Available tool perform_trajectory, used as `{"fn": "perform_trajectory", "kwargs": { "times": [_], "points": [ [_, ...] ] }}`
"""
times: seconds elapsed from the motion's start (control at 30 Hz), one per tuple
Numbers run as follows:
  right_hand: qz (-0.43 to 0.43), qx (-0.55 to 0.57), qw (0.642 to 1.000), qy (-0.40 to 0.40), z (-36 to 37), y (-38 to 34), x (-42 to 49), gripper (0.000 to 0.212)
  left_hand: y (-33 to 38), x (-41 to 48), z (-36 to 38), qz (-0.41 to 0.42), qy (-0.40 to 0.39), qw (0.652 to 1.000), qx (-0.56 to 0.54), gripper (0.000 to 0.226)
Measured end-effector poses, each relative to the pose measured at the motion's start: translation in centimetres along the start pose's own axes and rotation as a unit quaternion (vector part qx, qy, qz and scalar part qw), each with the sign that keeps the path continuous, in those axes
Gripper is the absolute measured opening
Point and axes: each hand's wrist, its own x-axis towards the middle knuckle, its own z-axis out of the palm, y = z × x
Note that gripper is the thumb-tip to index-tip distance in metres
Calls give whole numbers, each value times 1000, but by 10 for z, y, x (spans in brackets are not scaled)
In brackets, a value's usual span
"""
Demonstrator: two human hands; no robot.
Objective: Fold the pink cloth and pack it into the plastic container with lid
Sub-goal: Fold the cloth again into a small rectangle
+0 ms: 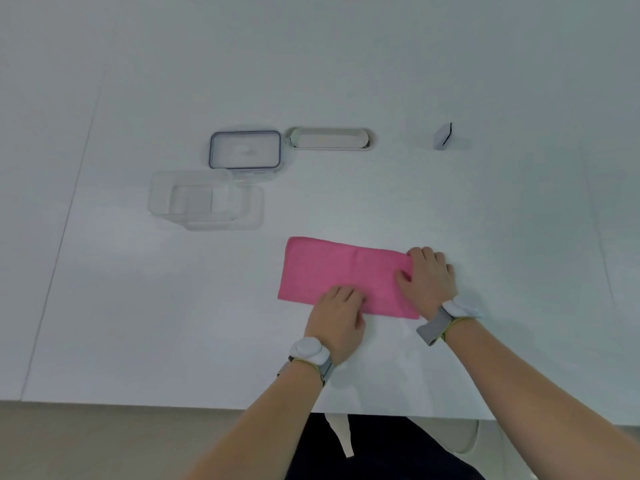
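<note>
Your left hand (336,315) and right hand (427,277) press flat, gripping nothing, pinning the pink cloth (339,271) for creasing; the open plastic container (194,199) waits beyond the cloth.

A single wide-angle view, worn on the person's head, looks forward and steeply down over the white bench (450,81). Its near edge crosses the bottom of the picture, with both forearms reaching in from below. The far side stretches away toward the top, bowed by the lens.
</note>
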Motion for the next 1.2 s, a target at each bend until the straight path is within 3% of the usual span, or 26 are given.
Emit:
{"fn": "perform_trajectory", "kwargs": {
  "times": [0.1,0.2,0.23,0.33,0.4,0.47,0.53,0.63,0.7,0.73,0.87,0.93,1.03,1.07,1.13,1.2],
  "points": [
    [49,100,992,-62,-4,1,-4,22,6,-12,13,11,-41,999,29,48],
    [119,293,942,-115,-10,3,-17,13,-4,-21,15,2,-34,999,42,62],
    [165,380,900,-136,-13,1,-22,17,-9,-23,13,-3,-29,998,49,69],
    [278,613,714,-194,-17,-15,-45,35,-23,-25,9,-15,-4,999,50,83],
    [299,688,629,-202,-16,-27,-57,41,-29,-26,4,-22,8,999,40,90],
    [301,732,575,-207,-16,-36,-65,47,-33,-28,0,-15,25,999,34,88],
    [289,747,558,-215,-17,-41,-71,54,-34,-29,-4,5,42,999,13,73],
    [248,726,598,-232,-19,-45,-75,58,-35,-30,-7,17,20,999,-44,54],
    [219,702,633,-242,-27,-45,-74,41,-36,-31,-9,0,2,997,-82,48],
    [214,698,637,-250,-30,-42,-73,32,-36,-31,-10,-16,-6,994,-105,46],
    [201,690,631,-294,-40,-23,-63,51,-35,-31,-19,-106,-9,967,-231,43],
    [181,637,690,-290,-42,-21,-57,43,-38,-28,-22,-148,9,944,-296,34],
    [71,436,871,-217,-37,-26,-45,24,-46,-19,-25,-174,8,926,-334,26],
    [24,377,906,-189,-34,-29,-41,17,-49,-16,-26,-181,-1,922,-342,23],
    [-26,345,923,-165,-30,-36,-34,11,-54,-10,-27,-205,-8,907,-367,15],
    [-32,356,920,-161,-24,-38,-27,15,-57,-4,-32,-230,6,891,-391,32]
  ]
}}
